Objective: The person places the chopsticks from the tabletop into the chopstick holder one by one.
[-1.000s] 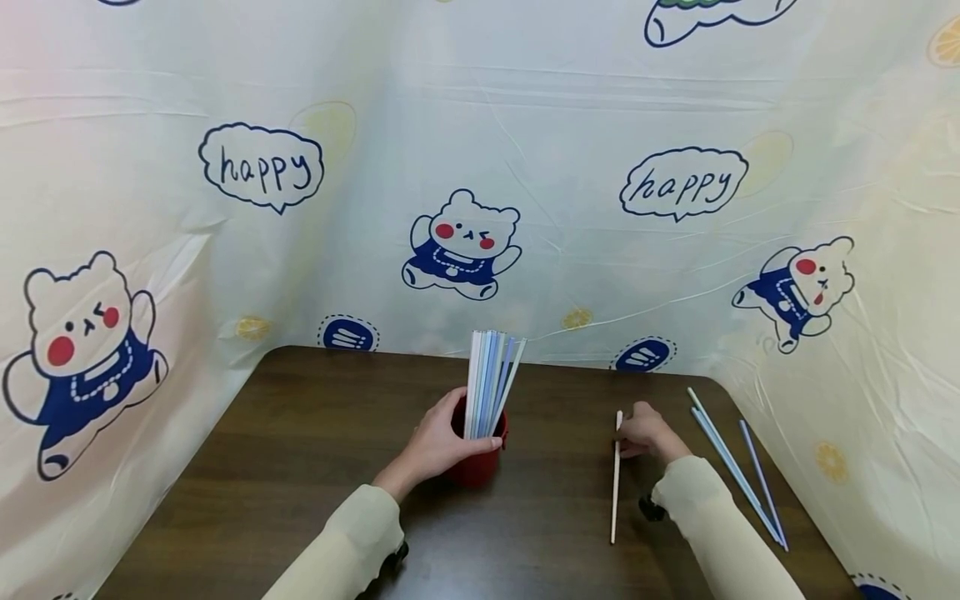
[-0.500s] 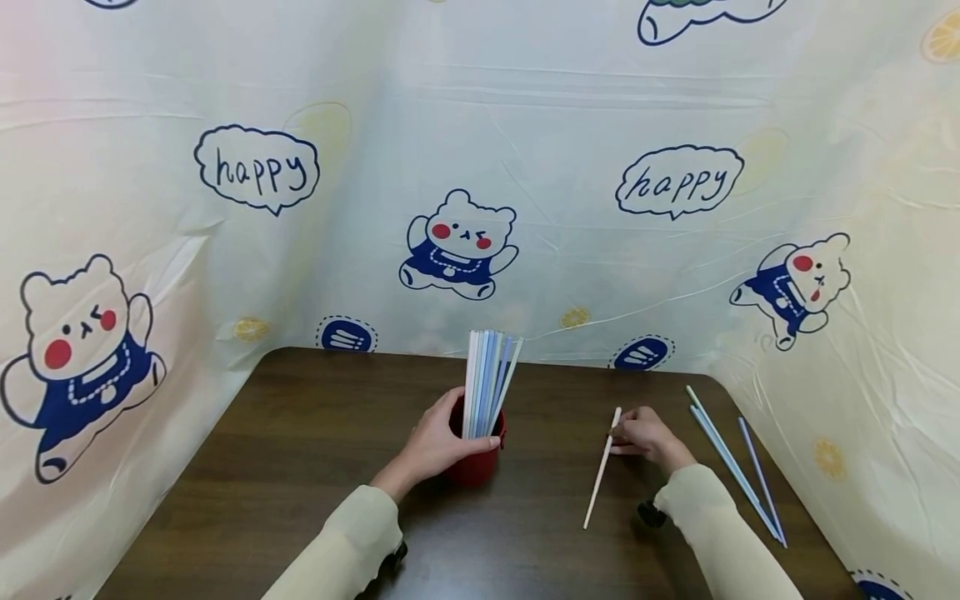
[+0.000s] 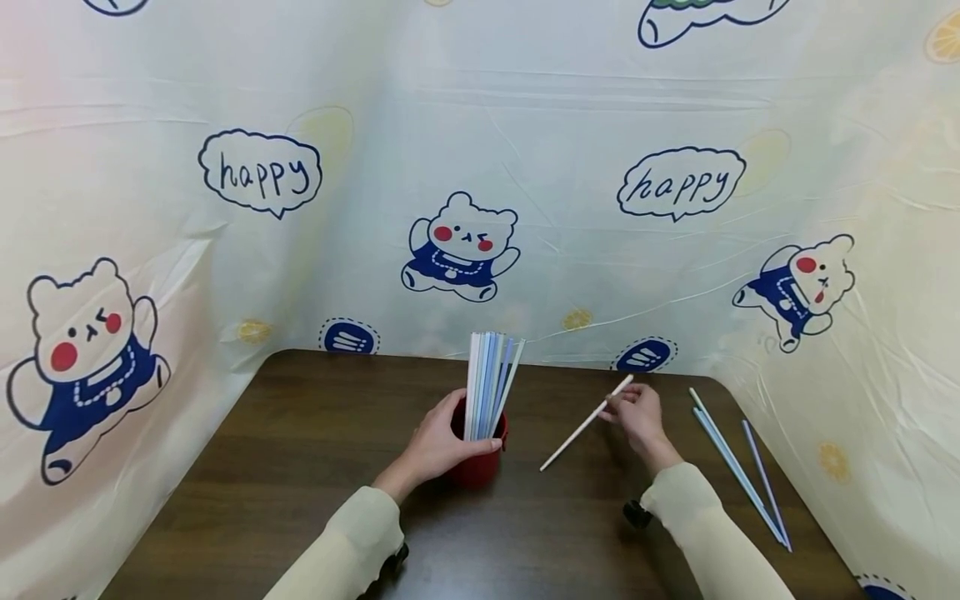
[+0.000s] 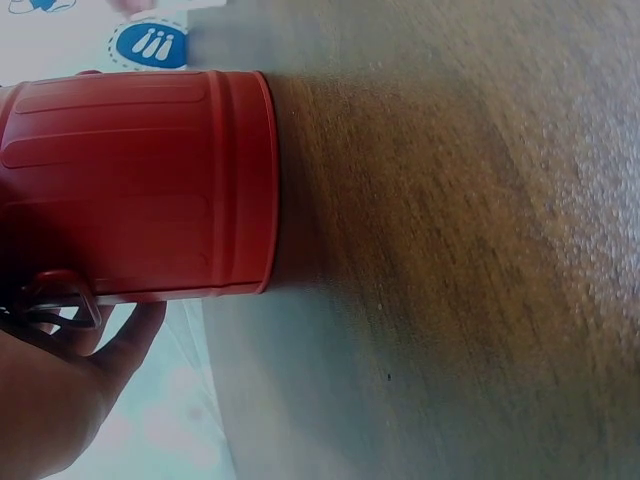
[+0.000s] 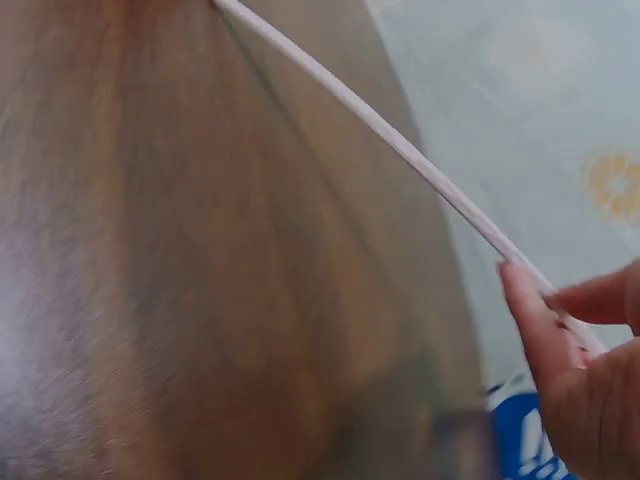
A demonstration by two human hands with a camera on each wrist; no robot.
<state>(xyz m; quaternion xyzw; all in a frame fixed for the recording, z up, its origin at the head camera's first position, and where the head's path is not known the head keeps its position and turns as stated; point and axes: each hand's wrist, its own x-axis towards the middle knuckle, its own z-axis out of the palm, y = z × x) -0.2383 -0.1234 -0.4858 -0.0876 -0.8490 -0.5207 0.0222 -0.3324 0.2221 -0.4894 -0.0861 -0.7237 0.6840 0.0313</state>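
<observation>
My left hand [image 3: 438, 442] grips a small red ribbed bucket [image 3: 477, 475] that stands upright on the table, its thumb lying across the near side. Several long pale white and blue straws [image 3: 486, 383] stick up out of it. Up close in the left wrist view, the bucket wall [image 4: 140, 170] has a wire loop on its side, with fingers curled behind. To the right of the bucket, my right hand [image 3: 637, 417] pinches one whitish straw [image 3: 577, 431] near its upper end. In the right wrist view this straw [image 5: 370, 115] slants away from thumb and finger.
Blue and pale straws [image 3: 735, 467] and a purplish-blue straw [image 3: 765, 483] lie on the dark wooden table [image 3: 300, 467], right of my right arm. A printed cloth [image 3: 570, 233] hangs behind the table and along its sides.
My right hand has moved away toward the back of the table. Its straw has swung from nearly in line with my view to a slant, lower end toward the bucket. The left hand stays put.
</observation>
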